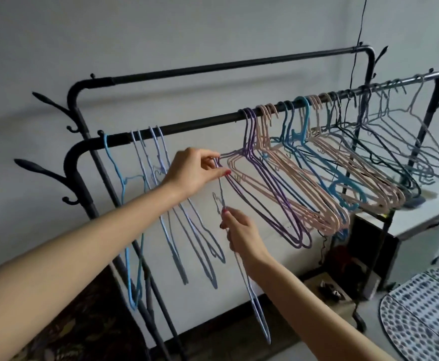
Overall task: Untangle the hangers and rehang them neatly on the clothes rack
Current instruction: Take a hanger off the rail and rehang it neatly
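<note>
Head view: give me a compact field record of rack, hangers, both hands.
rack: black double-rail clothes rack, front rail loaded, rear rail bare
left group: light blue hangers hang spaced apart
right group: purple hangers, pink hangers and darker ones bunched together
held hanger: pale blue hanger, off the rail, hanging down
left hand: pinches the held hanger's top beside the purple ones
right hand: grips the held hanger lower down

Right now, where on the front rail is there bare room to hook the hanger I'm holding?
Bare rail runs between the pale blue hangers and the purple hangers. Right of the purple ones it is crowded to the far end. The back rail is entirely bare.
</note>
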